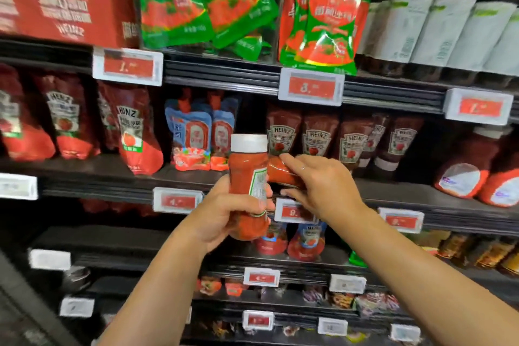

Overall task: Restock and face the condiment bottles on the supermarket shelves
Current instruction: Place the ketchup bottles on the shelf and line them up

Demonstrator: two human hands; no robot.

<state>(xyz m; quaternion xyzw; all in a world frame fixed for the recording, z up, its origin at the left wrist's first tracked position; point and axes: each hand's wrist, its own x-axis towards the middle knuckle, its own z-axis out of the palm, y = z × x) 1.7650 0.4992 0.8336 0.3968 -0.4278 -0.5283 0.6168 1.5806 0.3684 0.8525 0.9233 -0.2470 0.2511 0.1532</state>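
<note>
My left hand [224, 213] grips a red ketchup bottle [247, 177] with a white cap, held upright in front of the middle shelf. Just to its right, my right hand [320, 188] holds a second red ketchup bottle [280, 174], lying roughly on its side at the shelf's front edge; my fingers wrap over it and hide most of it. Behind both hands stands a row of upside-down ketchup bottles [317, 140] on the middle shelf [393, 191].
Red ketchup pouches [134, 135] and blue spouted pouches [196, 135] fill the shelf to the left. Green and red pouches [323, 22] hang above, dark bottles [438, 22] at the top right. Price tags [310, 87] line the shelf edges. Large red bottles [463, 171] stand at the right.
</note>
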